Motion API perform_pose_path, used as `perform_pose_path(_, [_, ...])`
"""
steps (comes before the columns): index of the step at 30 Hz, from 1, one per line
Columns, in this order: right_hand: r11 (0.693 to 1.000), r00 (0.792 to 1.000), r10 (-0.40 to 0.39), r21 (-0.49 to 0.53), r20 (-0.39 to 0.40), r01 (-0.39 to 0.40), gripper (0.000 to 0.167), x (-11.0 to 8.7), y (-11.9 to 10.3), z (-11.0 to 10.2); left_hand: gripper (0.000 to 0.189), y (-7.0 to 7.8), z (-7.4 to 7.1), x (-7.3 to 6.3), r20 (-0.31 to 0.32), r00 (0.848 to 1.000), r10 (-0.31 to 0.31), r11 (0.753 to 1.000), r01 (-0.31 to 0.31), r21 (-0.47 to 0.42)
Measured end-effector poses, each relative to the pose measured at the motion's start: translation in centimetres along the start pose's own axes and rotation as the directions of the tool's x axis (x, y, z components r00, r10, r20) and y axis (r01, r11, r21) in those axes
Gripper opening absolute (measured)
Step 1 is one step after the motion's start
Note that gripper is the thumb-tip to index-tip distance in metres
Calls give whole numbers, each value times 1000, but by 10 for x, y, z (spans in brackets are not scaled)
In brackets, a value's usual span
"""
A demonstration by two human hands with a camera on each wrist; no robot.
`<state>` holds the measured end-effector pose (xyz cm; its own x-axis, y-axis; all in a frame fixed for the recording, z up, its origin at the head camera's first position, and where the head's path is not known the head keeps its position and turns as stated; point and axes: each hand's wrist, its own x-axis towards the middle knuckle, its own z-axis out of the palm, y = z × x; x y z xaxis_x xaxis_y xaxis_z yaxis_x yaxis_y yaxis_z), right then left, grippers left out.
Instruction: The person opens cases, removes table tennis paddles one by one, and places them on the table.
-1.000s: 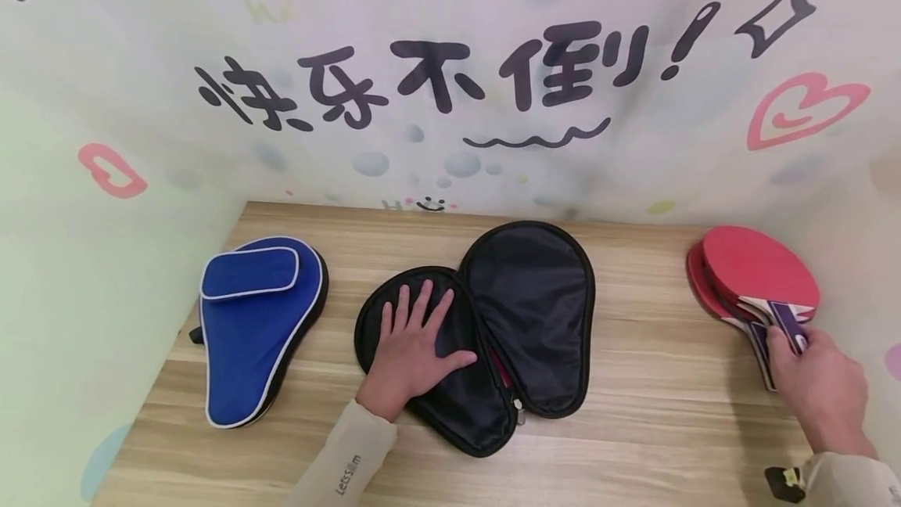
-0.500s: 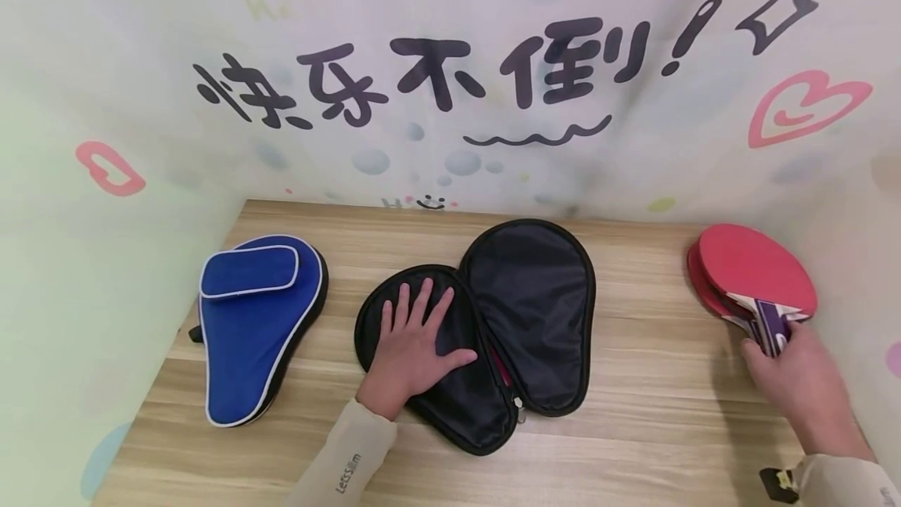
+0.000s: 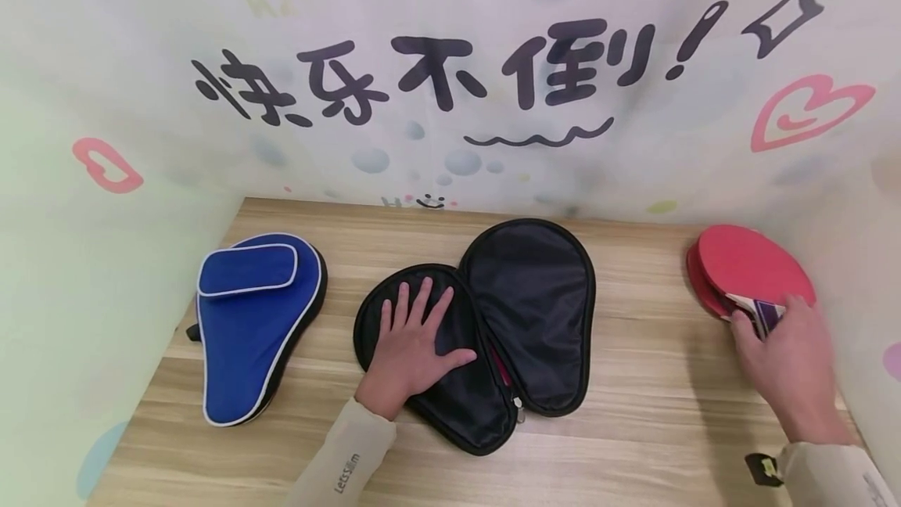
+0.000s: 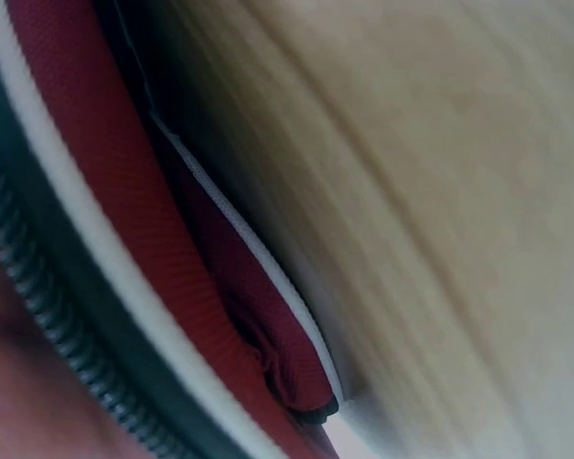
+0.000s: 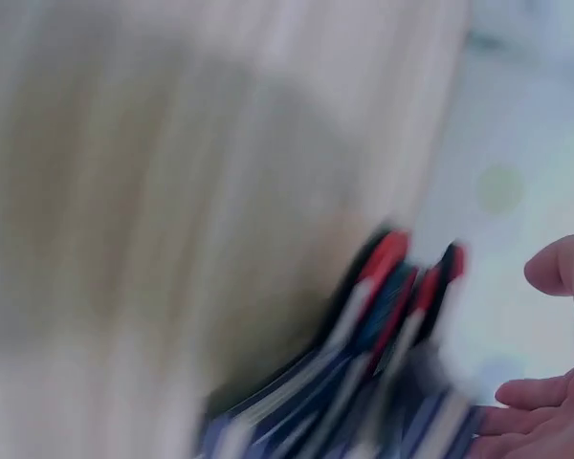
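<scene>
Our left grip point(image 3: 411, 358) lies flat on the black case point(image 3: 538, 303); rightward, our right grip point(image 3: 791, 358) seems wide by stiff-looking paddles point(image 3: 752, 263); we'd take handles point(image 3: 769, 315).

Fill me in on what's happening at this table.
A person is handling table tennis gear. Their left hand rests, fingers spread, on a black case laid out in two halves. Their right hand is at the handles of two overlapping red paddles; I can't tell how firmly it holds them. A blue case lies untouched on the left.
</scene>
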<state>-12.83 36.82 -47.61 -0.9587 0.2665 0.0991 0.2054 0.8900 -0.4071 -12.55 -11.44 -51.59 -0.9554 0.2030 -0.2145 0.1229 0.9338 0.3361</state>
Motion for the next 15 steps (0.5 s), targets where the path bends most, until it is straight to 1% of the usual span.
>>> perform_pose_path(1, [999, 1000, -28, 20, -4, 28, 72, 1, -8, 1, 99, 0, 0, 0, 2, 1000, -2, 1000, 2, 1])
perform_pose_path(3, [995, 997, -75, 65, 17, 74, 72, 4, -27, 4, 99, -1, 1, 0, 2, 1000, 0, 1000, 0, -7])
perform_pose_path(5, [986, 990, -127, 117, 62, 119, 74, 8, -48, 8, 100, -1, 1, 0, 5, 1000, -2, 1000, 2, -11])
perform_pose_path(7, [973, 976, -187, 156, 109, 169, 75, 12, -70, 14, 100, -1, 0, 0, 7, 1000, -3, 1000, 3, -12])
perform_pose_path(11, [954, 942, -275, 180, 193, 241, 78, 22, -110, 27, 100, -1, 0, 0, 3, 1000, -5, 1000, 5, -10])
perform_pose_path(14, [940, 917, -324, 186, 231, 285, 78, 27, -129, 40, 100, -1, 0, 1, 8, 1000, -5, 1000, 5, -10])
perform_pose_path(15, [938, 910, -332, 192, 249, 289, 78, 28, -134, 44, 101, -1, 0, 1, 11, 1000, -4, 1000, 4, -12])
